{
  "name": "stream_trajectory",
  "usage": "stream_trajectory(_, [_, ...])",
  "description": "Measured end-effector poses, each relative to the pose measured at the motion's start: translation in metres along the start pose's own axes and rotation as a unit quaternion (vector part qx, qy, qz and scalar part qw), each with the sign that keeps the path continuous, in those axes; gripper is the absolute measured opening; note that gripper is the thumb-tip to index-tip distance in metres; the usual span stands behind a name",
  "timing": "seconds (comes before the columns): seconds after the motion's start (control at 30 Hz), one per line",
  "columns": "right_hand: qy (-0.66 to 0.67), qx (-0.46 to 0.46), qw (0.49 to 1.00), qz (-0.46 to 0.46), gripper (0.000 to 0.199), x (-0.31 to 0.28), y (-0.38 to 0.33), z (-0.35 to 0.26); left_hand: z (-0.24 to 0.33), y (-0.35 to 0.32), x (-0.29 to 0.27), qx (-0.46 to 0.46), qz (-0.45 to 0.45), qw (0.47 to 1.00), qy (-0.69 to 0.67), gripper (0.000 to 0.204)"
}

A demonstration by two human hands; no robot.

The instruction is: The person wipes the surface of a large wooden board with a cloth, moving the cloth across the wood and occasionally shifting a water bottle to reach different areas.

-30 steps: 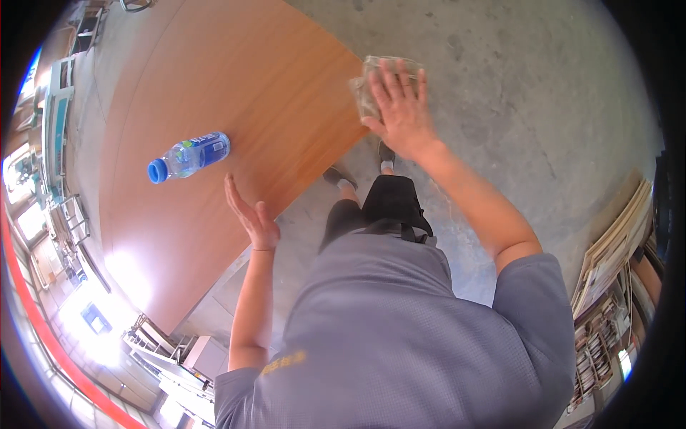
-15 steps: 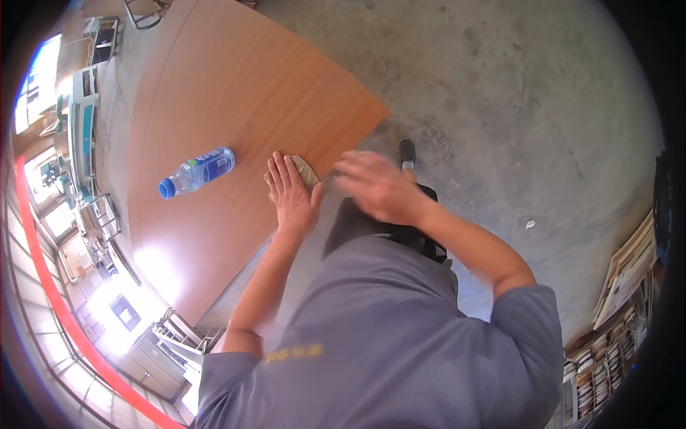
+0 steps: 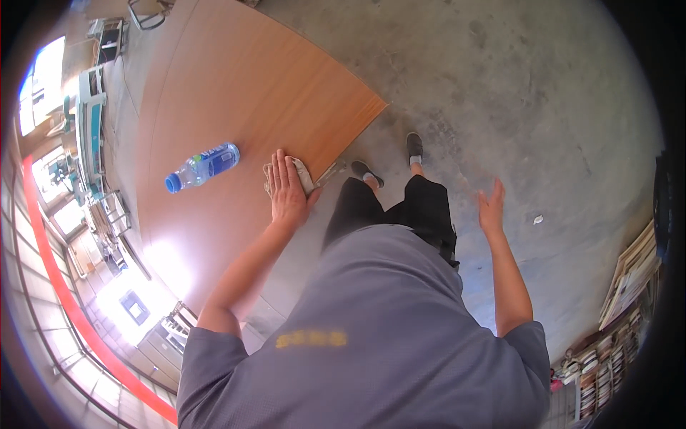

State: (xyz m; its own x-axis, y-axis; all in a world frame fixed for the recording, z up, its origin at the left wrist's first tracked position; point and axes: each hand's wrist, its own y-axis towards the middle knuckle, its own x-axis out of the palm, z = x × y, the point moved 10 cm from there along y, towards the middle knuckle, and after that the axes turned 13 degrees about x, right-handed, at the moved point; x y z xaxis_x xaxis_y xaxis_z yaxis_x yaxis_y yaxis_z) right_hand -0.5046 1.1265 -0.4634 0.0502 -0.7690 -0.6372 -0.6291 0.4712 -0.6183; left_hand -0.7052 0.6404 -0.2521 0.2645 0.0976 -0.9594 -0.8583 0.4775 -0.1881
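Observation:
My left hand [image 3: 289,193] lies flat, fingers stretched out, on a crumpled beige cloth [image 3: 304,175] near the edge of a wood-grain tabletop [image 3: 264,86]. The cloth shows on both sides of the hand; its middle is hidden under the fingers. To the left of that hand, a clear plastic bottle [image 3: 204,169] with a blue cap and blue label rests on its side on the board. Off to the right, my right hand [image 3: 491,207] hangs in the air above the concrete floor, empty, with its fingers apart.
Grey concrete floor [image 3: 543,129] lies beyond the tabletop's corner, with a small white scrap [image 3: 538,219] on it. Flat boards [image 3: 627,275] lean at the right, above shelves of stacked items [image 3: 604,372]. Machines and racks [image 3: 93,136] line the left side.
My right hand has moved away from beside the cloth, out to the right over the floor. My left hand stays on the cloth. The bottle lies in the same place.

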Motion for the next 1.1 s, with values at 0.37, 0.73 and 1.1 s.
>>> stream_trajectory(0.37, [0.197, -0.037, 0.979, -0.041, 0.074, -0.008, -0.016, -0.089, 0.076, 0.127, -0.019, 0.079, 0.06, 0.995, -0.018, 0.094])
stream_trajectory(0.73, [0.018, 0.006, 0.996, 0.086, 0.072, 0.008, -0.014, 0.028, 0.131, 0.184, -0.034, 0.185, 0.136, 0.973, -0.033, 0.117])
stream_trajectory(1.1, [0.19, -0.015, 0.97, 0.15, 0.075, -0.033, -0.066, -0.052, 0.076, 0.082, -0.012, 0.175, 0.005, 0.985, -0.001, 0.115])
